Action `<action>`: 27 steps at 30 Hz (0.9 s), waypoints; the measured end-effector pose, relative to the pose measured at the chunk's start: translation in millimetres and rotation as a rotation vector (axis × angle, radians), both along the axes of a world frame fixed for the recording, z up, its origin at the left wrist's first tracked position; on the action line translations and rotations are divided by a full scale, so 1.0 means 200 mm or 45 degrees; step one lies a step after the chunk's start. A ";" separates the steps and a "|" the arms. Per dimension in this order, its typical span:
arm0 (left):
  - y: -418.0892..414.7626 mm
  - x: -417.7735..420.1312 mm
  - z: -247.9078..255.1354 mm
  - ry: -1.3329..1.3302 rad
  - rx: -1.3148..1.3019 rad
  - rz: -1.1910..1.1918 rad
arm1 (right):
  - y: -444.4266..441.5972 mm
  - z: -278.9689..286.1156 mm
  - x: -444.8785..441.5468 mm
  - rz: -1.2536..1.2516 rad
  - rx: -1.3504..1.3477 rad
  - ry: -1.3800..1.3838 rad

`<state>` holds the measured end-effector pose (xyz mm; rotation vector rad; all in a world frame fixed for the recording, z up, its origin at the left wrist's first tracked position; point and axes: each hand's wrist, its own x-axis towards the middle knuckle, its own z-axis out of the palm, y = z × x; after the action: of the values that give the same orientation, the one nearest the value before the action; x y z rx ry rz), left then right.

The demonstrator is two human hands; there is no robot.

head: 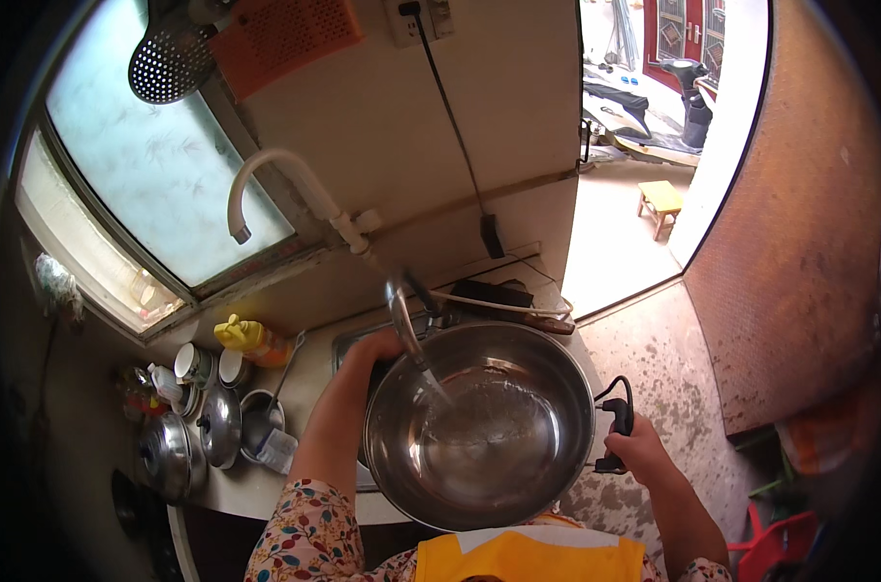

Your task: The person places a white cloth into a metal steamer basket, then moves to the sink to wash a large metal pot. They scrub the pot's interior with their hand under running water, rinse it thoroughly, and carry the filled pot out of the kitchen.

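Observation:
A large stainless steel wok (484,465) is over the sink (344,351), partly covering it. Water runs into it from a curved metal faucet (402,316), and some water lies in the bottom. My right hand (638,445) grips the wok's black side handle (619,422). Beyond the wok's far left rim, my left hand (386,343) reaches behind the faucet; its fingers are hidden, so its hold cannot be made out. A second, cream-coloured gooseneck tap (287,161) rises against the wall.
Left on the counter (240,497) stand a lidded metal pot (170,455), a small pan (255,429), cups (193,362) and a yellow-capped bottle (266,348). A cleaver (495,295) lies behind the wok. A skimmer (167,65) hangs above. A doorway opens right, with a stool (660,196) outside.

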<state>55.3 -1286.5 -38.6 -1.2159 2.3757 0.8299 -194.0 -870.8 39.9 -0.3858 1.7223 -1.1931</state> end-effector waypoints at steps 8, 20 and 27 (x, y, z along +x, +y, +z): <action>0.03 0.01 0.03 0.049 0.010 -0.047 | -0.01 0.03 0.00 0.021 0.026 -0.016; 0.02 -0.04 0.00 0.143 0.007 -0.084 | -0.01 0.02 0.01 0.014 0.049 -0.010; 0.10 -0.06 0.10 0.255 0.038 0.038 | -0.01 0.03 0.02 -0.027 0.011 -0.027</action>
<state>43.8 -1266.6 -19.6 -1.2098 2.4967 1.0370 -189.2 -872.3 46.2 -0.3496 1.7166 -1.2009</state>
